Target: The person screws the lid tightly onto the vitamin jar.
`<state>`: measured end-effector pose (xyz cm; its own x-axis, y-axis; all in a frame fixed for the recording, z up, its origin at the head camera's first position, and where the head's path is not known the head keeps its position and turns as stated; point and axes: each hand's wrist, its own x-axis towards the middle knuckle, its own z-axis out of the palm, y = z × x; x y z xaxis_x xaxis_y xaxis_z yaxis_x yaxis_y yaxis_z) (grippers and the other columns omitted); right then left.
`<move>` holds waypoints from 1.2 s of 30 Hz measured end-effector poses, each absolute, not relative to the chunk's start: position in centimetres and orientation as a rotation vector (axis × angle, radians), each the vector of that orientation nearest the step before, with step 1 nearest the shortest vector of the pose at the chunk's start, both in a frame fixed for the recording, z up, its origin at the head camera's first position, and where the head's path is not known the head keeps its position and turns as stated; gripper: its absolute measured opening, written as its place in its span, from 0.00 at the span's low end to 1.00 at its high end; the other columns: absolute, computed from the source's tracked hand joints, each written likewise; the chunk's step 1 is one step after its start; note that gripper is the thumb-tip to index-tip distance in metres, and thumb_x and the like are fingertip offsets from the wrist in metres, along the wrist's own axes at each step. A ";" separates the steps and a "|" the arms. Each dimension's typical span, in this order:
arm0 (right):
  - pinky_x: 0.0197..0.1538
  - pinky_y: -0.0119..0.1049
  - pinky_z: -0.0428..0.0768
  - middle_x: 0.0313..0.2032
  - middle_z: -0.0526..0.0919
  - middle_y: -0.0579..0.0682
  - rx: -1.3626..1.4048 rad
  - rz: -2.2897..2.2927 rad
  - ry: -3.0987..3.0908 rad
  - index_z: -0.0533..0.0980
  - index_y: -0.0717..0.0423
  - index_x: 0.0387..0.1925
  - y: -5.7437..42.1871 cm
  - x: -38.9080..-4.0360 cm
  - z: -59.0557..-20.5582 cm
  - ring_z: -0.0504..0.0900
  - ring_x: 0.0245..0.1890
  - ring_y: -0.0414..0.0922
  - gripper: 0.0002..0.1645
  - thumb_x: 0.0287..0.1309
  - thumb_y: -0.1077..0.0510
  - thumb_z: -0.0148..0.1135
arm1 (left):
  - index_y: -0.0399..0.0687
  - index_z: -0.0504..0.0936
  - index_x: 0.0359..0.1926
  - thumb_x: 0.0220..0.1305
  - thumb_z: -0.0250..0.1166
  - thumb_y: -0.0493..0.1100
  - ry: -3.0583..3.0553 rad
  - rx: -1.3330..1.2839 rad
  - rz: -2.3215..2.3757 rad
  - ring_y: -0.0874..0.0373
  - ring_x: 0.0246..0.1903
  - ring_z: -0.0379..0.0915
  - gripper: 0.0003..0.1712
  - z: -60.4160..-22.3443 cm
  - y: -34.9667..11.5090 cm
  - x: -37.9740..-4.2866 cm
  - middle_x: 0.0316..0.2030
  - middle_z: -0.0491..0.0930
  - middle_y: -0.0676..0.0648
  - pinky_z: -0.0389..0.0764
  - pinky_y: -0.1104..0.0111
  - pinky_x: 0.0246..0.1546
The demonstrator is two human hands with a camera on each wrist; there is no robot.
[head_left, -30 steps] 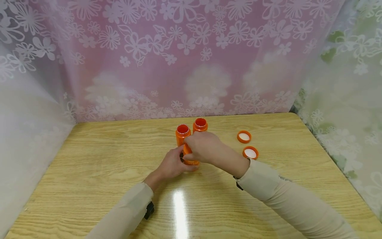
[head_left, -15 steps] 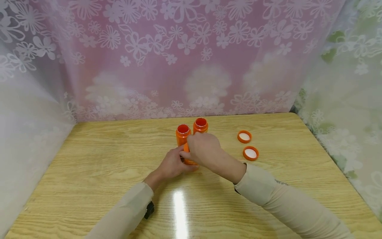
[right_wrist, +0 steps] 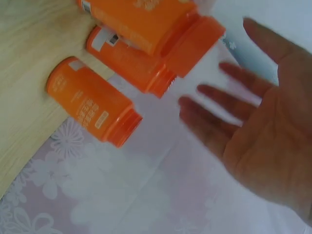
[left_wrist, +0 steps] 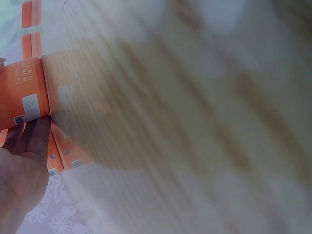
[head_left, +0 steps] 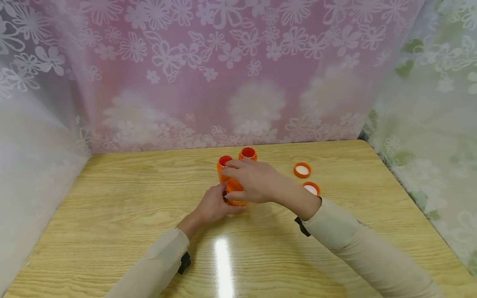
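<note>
In the head view my left hand [head_left: 212, 205] grips an orange plastic bottle [head_left: 234, 191] low on its body, upright on the table. The left wrist view shows that bottle [left_wrist: 24, 95] with a white label and barcode, fingers against its side. An orange screw cap [right_wrist: 197, 46] sits on its top in the right wrist view. My right hand [right_wrist: 265, 141] is spread just off this cap, fingers apart and holding nothing. Behind stand two uncapped orange bottles, one at left [head_left: 222, 169] and one at right [head_left: 248, 153], their red mouths showing.
Two orange caps lie white inside up on the right of the wooden table [head_left: 130, 215]: a farther cap [head_left: 302, 169] and a nearer cap [head_left: 316, 186], partly hidden by my right wrist. A pink floral curtain [head_left: 208, 95] hangs behind the table's back edge.
My right hand turned at the held bottle's cap, then let go; its fingers have spread and it has shifted a little. My left hand keeps its grip on the bottle.
</note>
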<state>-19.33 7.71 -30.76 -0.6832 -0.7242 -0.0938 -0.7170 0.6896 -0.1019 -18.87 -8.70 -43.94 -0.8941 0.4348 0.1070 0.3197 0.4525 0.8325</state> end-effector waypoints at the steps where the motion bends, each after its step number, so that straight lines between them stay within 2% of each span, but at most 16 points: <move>1: 0.51 0.46 0.77 0.65 0.67 0.47 -1.270 -0.095 2.715 0.71 0.44 0.62 7.9 -19.5 -30.6 0.66 0.63 0.50 0.28 0.61 0.43 0.60 | 0.53 0.75 0.46 0.50 0.75 0.50 2.570 0.666 1.438 0.62 0.35 0.73 0.24 -44.0 -8.7 -18.9 0.36 0.79 0.59 0.77 0.67 0.38; 5: 0.59 0.46 0.71 0.63 0.69 0.49 -1.459 -0.148 2.527 0.76 0.45 0.57 8.3 -20.2 -30.3 0.65 0.64 0.50 0.22 0.60 0.56 0.62 | 0.52 0.75 0.47 0.49 0.76 0.50 2.600 0.662 1.434 0.62 0.37 0.73 0.26 -44.0 -8.8 -18.9 0.37 0.78 0.58 0.77 0.67 0.41; 8: 0.59 0.43 0.70 0.57 0.76 0.47 -1.500 -0.189 2.455 0.78 0.46 0.55 8.3 -20.6 -30.5 0.71 0.58 0.47 0.21 0.59 0.60 0.63 | 0.54 0.75 0.49 0.48 0.76 0.51 2.614 0.656 1.416 0.62 0.37 0.73 0.28 -44.1 -8.7 -18.9 0.37 0.78 0.57 0.77 0.67 0.41; 11: 0.53 0.39 0.73 0.51 0.79 0.45 -1.508 -0.223 2.435 0.79 0.48 0.53 8.2 -20.8 -30.7 0.76 0.49 0.44 0.20 0.58 0.62 0.64 | 0.54 0.75 0.51 0.49 0.76 0.52 2.622 0.656 1.401 0.61 0.38 0.73 0.29 -44.1 -8.7 -18.9 0.38 0.77 0.57 0.76 0.67 0.42; 16: 0.43 0.36 0.75 0.45 0.81 0.40 -1.425 -0.198 2.522 0.81 0.45 0.50 7.9 -20.7 -30.9 0.76 0.39 0.40 0.18 0.57 0.59 0.64 | 0.54 0.75 0.52 0.48 0.76 0.51 2.634 0.630 1.391 0.62 0.38 0.73 0.31 -43.9 -8.7 -18.9 0.39 0.78 0.58 0.76 0.67 0.43; 22: 0.37 0.36 0.75 0.37 0.82 0.37 -1.294 -0.135 2.638 0.82 0.43 0.47 7.3 -20.2 -30.9 0.74 0.33 0.39 0.15 0.56 0.56 0.64 | 0.52 0.74 0.50 0.48 0.76 0.52 2.617 0.607 1.390 0.61 0.37 0.73 0.30 -43.7 -8.7 -18.8 0.37 0.78 0.58 0.76 0.67 0.42; 30: 0.30 0.34 0.74 0.25 0.77 0.38 -1.182 -0.081 2.785 0.82 0.44 0.34 6.4 -19.2 -31.1 0.72 0.26 0.40 0.04 0.56 0.52 0.67 | 0.52 0.74 0.48 0.50 0.76 0.50 2.586 0.598 1.411 0.60 0.35 0.73 0.27 -43.9 -8.8 -18.8 0.36 0.78 0.57 0.78 0.66 0.37; 36: 0.22 0.32 0.70 0.19 0.72 0.39 -1.101 -0.036 2.882 0.77 0.45 0.26 6.1 -18.7 -31.3 0.71 0.21 0.40 0.10 0.55 0.47 0.68 | 0.53 0.74 0.48 0.49 0.76 0.50 2.587 0.620 1.409 0.60 0.33 0.73 0.27 -44.0 -8.7 -18.8 0.36 0.78 0.57 0.78 0.66 0.36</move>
